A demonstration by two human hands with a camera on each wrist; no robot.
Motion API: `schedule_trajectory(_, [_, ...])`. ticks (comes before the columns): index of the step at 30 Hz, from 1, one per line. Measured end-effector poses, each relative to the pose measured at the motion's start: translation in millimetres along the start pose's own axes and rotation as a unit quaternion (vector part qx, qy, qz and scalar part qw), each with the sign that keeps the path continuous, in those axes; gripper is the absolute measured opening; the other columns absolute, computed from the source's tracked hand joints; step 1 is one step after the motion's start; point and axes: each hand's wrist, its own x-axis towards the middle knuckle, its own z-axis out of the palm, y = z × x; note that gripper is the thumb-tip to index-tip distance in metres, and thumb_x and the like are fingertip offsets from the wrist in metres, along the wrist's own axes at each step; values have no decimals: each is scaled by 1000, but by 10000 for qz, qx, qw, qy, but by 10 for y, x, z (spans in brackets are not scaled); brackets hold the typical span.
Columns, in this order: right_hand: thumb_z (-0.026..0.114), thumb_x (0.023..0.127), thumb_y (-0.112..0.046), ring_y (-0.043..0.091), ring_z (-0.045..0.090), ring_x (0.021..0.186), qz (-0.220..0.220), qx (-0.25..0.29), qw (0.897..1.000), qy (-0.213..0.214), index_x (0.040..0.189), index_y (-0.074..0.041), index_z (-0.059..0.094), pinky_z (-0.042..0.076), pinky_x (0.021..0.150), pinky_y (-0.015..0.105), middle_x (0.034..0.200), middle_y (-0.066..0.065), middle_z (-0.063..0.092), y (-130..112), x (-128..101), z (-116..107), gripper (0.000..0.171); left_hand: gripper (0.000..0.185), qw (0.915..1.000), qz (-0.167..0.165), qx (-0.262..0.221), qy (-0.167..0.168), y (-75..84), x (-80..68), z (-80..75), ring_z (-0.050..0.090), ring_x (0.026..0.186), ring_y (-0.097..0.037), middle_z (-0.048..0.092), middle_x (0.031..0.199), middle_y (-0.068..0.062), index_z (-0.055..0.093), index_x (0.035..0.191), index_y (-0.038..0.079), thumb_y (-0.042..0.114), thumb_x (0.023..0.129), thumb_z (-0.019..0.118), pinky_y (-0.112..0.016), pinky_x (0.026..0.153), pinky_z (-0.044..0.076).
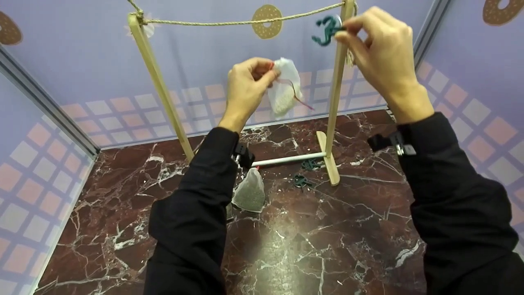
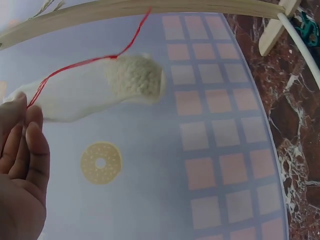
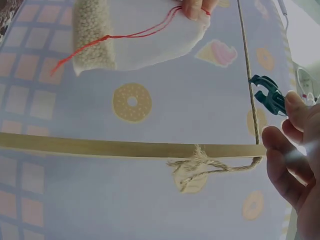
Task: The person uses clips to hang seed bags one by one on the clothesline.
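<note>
At about 10 o'clock in the head view, the left post (image 1: 157,84) of a wooden rack is leaning a little, and a rope (image 1: 241,21) is running from its top toward 1 o'clock, to the right post (image 1: 337,88).

Near the centre, the left hand (image 1: 245,92) is pinching the top edge of a small white pouch (image 1: 285,86) between the thumb and the curled fingers. The pouch is hanging in the air below the rope, not touching it, and a red drawstring (image 1: 301,96) is trailing from it toward 4 o'clock. In the left wrist view the pouch (image 2: 95,90) is lying across the picture, with grain filling its far end.

At 6 o'clock from this hand, a second mesh pouch (image 1: 249,192) is lying on the dark marble table (image 1: 327,237), and two green clips (image 1: 306,172) are lying by the foot of the right post.

At 1 o'clock, the right hand (image 1: 380,53) is holding a green clip (image 1: 326,29) between the fingertips, with the fingers bent. The clip is just below the rope and just beside the right post. In the right wrist view the clip (image 3: 269,94) is touching the rope (image 3: 248,75), with its jaws opened toward it.
</note>
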Motion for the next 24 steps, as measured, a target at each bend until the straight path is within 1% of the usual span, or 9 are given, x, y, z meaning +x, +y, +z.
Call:
schedule_trajectory(3, [65, 96, -39, -1, 46, 72, 143, -50, 9997, 176, 98, 1, 73, 33, 63, 7, 93, 10, 73, -17, 99, 19, 41, 15, 9996, 87, 75, 275, 65, 57, 1, 67, 72, -16, 75, 88, -7, 75, 101, 0, 10, 91, 77, -24, 70, 57])
schedule_trajectory(7, [64, 95, -42, 4, 46, 69, 160, -222, 9991, 315, 101, -3, 74, 30, 62, 11, 99, 6, 75, -19, 196, 19, 41, 14, 9987, 165, 220, 432, 143, 108, -3, 69, 73, -15, 76, 90, -5, 75, 101, 2, 12, 91, 78, -22, 71, 57])
schedule_trajectory(8, [63, 95, -43, 7, 46, 69, 153, -279, 9990, 315, 102, -3, 74, 30, 63, 15, 99, 6, 75, -17, 221, 14, 42, 15, 9985, 173, 237, 455, 160, 118, -3, 69, 73, -14, 76, 90, -5, 75, 102, 2, 12, 91, 78, -22, 72, 57])
schedule_trajectory(9, [63, 95, -43, 11, 50, 70, 142, -336, 9989, 306, 102, -4, 74, 33, 65, 17, 100, 6, 75, -15, 246, 10, 41, 15, 9984, 180, 247, 474, 175, 128, -2, 69, 74, -14, 76, 91, -4, 75, 102, 3, 12, 91, 78, -22, 72, 57])
schedule_trajectory(11, [61, 96, -42, 17, 57, 74, 103, -425, 9988, 212, 103, -4, 74, 41, 72, 23, 101, 7, 75, -8, 295, -2, 41, 15, 9982, 189, 249, 506, 201, 143, 4, 68, 74, -14, 76, 91, -4, 75, 102, 3, 13, 91, 78, -22, 72, 56])
schedule_trajectory(13, [60, 97, -41, 26, 63, 85, -8, -460, 9989, 54, 103, -2, 74, 46, 82, 32, 101, 10, 75, 3, 340, -11, 41, 15, 9981, 203, 198, 542, 218, 156, 16, 68, 74, -14, 76, 91, -4, 75, 102, 2, 12, 91, 78, -22, 72, 56])
schedule_trajectory(15, [60, 98, -39, 33, 65, 96, -107, -471, 9988, -114, 104, -1, 74, 48, 91, 41, 102, 13, 74, 13, 372, -16, 41, 15, 9982, 196, 77, 563, 228, 165, 36, 68, 74, -15, 76, 91, -5, 75, 101, 2, 12, 91, 78, -22, 72, 56])
schedule_trajectory(18, [58, 99, -39, 35, 64, 100, -298, -621, 9967, -423, 107, 1, 71, 48, 93, 45, 104, 16, 72, 34, 402, -37, 43, 15, 9982, 199, -56, 570, 232, 180, 79, 69, 75, -17, 76, 92, -6, 74, 101, 1, 11, 90, 78, -22, 73, 57])
schedule_trajectory(24, [56, 102, -35, 36, 63, 104, -396, -692, 9932, -849, 111, 2, 70, 49, 94, 47, 108, 18, 70, 55, 435, -54, 41, 18, 9972, 236, -225, 669, 230, 230, 149, 69, 77, -19, 75, 93, -8, 74, 103, 0, 11, 90, 79, -22, 74, 57])
